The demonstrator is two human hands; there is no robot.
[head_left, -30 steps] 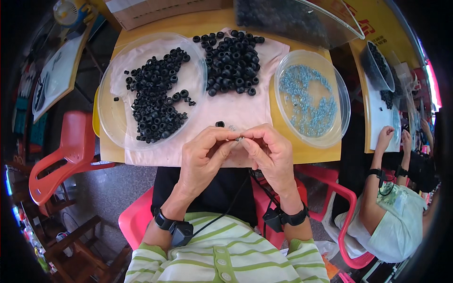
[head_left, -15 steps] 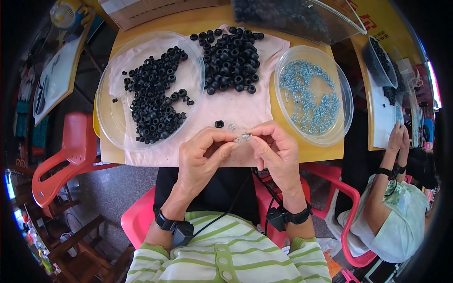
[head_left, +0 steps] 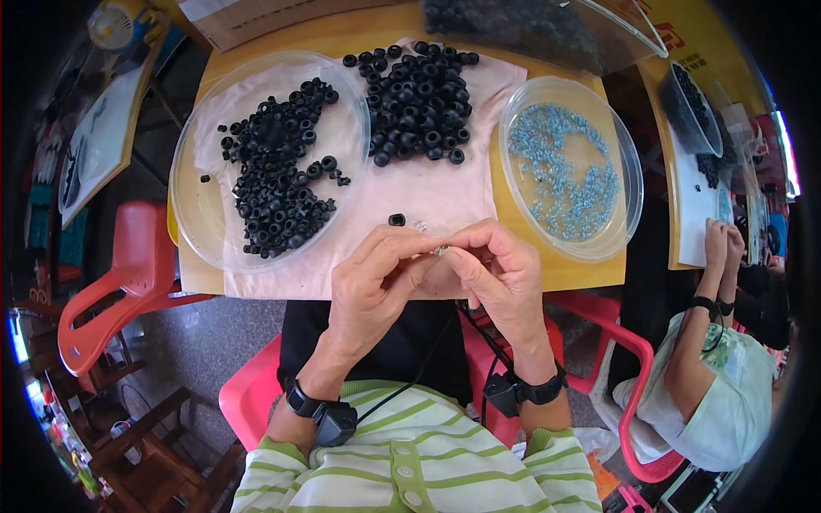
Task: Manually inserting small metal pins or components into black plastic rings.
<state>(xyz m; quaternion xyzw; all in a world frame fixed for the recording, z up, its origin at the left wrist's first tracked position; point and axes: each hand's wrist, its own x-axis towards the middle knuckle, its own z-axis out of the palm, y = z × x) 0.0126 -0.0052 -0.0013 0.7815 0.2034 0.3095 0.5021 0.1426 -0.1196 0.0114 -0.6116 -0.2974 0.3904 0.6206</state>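
Pinching a tiny silver bit [head_left: 440,250] btw both fingertips, left hand [head_left: 376,286] & right hand [head_left: 505,278] meet at the near worktop [head_left: 547,274] edge. Lots done maybe: black rings [head_left: 274,184] fill the left dish [head_left: 192,205]. Many left: middle pile [head_left: 419,103], right dish of silver bits [head_left: 564,167].

Tiny metal piece [head_left: 440,250] pinched between fingertips — too small to identify.

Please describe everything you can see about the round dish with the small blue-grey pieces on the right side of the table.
The round dish is shallow, clear and looks like plastic, with a low raised rim. It lies flat on the yellow table, right of the pale cloth. Many small blue-grey pieces, seemingly metal, lie scattered inside it. Neither hand touches it; the right hand is the nearer one.
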